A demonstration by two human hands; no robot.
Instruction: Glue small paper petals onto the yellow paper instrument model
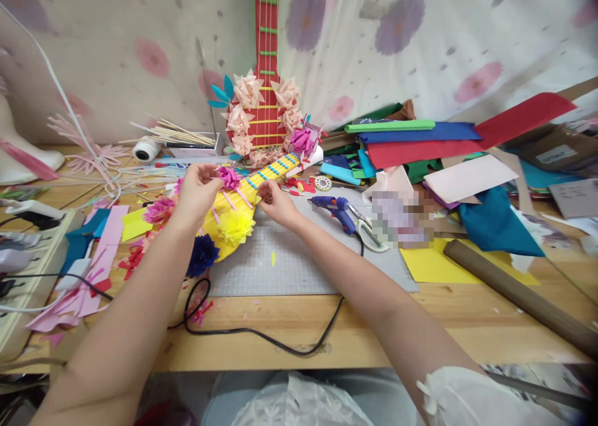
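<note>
A yellow paper guitar lies tilted on a grey cutting mat, its neck with blue frets pointing up to the right. My left hand is closed, pinching a magenta paper flower against the guitar's body. My right hand is closed with fingertips pressed on the guitar's edge just right of that flower. Yellow, dark blue and pink paper flowers sit on the guitar's lower body.
A red paper guitar with peach flowers leans against the wall. A blue glue gun and scissors lie right of my hand, its black cord looping forward. Coloured paper sheets pile at right; a brown roll lies front right.
</note>
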